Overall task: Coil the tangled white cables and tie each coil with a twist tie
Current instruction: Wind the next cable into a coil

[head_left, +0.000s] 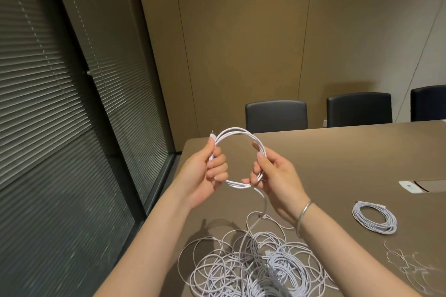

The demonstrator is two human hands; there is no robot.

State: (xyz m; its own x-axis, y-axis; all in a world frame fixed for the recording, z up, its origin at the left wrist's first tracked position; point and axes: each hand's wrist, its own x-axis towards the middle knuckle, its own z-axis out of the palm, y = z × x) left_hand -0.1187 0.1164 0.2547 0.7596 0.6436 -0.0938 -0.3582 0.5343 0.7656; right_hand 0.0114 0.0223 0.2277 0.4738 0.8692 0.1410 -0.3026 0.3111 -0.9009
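I hold a round coil of white cable (235, 133) up above the table's near left corner. My left hand (205, 171) grips the coil's left side, with a connector end poking up above the thumb. My right hand (272, 173) pinches the coil's right and lower side. A loose strand (265, 205) runs down from the coil into a tangled heap of white cables (253, 270) on the table below my forearms. A finished white coil (374, 219) lies flat at the right. Thin twist ties (407, 263) are scattered near the right edge.
The brown table (337, 152) stretches away to the right, with a white socket panel (410, 186) beside a recessed hatch. Three dark chairs (276, 116) stand along the far side. Window blinds (60, 103) fill the left, beyond the table's edge.
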